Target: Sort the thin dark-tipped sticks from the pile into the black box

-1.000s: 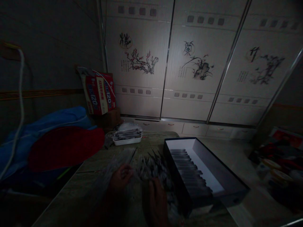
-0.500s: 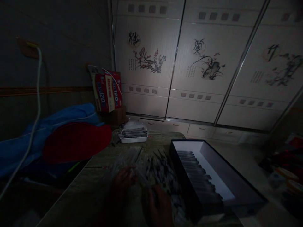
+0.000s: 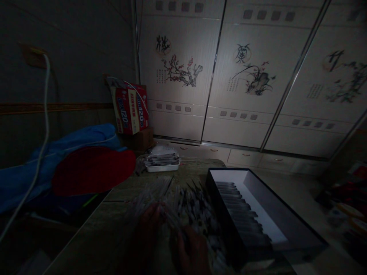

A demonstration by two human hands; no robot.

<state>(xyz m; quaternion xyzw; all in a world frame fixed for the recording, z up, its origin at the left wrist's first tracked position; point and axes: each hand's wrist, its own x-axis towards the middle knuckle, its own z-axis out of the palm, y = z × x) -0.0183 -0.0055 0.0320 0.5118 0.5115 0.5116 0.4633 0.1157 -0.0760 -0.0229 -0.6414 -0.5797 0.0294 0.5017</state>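
The picture is very dark. My left hand [image 3: 149, 221] is low in the middle of the view, its fingers closed at the upper end of a clear slender tube [image 3: 171, 218]. To its right, my right hand [image 3: 191, 246] is closed round the lower end of that tube. Clear slender pieces [image 3: 155, 189] lie scattered beyond my left hand. Several dark-tipped pieces [image 3: 197, 206] are spread on the table between my right hand and a dark-rimmed box [image 3: 268, 191]. Inside the box, a row of dark slender pieces [image 3: 236, 206] lies along the left side.
A white tray [image 3: 163, 167] of slender pieces stands at the table's [image 3: 106, 214] far edge. A red round item [image 3: 94, 170] and blue cloth [image 3: 83, 139] are at the left, by a white cable [image 3: 43, 147]. Behind are a red carton [image 3: 132, 110] and cabinet doors [image 3: 177, 126].
The view has shifted slightly. Both hands stay nearly in place, with the clear tube still between them.
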